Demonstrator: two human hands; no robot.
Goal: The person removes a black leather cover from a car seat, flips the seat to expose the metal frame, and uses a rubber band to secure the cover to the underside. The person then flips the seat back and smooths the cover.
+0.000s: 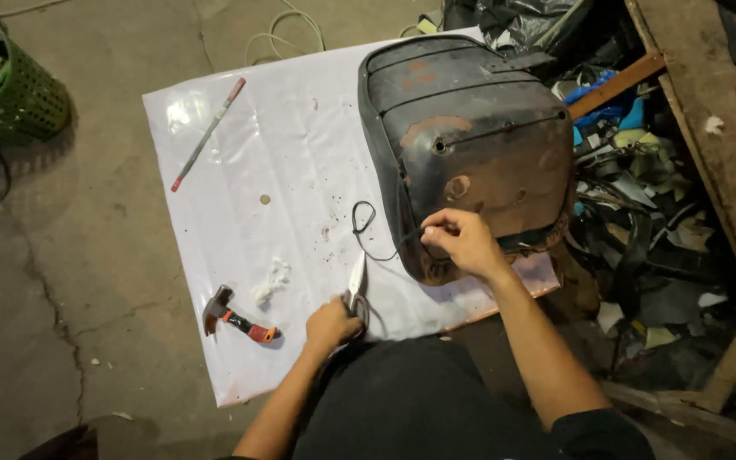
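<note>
A white plastic sheet (240,170) lies spread on a cracked concrete floor, with a rusty upturned seat base (470,145) at two o'clock on it. The left hand (330,324), at six o'clock, is closed around the handles of scissors (357,281) whose blades point up toward a loose black cord (366,228). The right hand (463,243) pinches that cord against the seat's near edge, fingers tight. The blades could slip and nick the pinching fingers, since the cord runs slack and close. A hammer (236,319) rests at eight o'clock.
</note>
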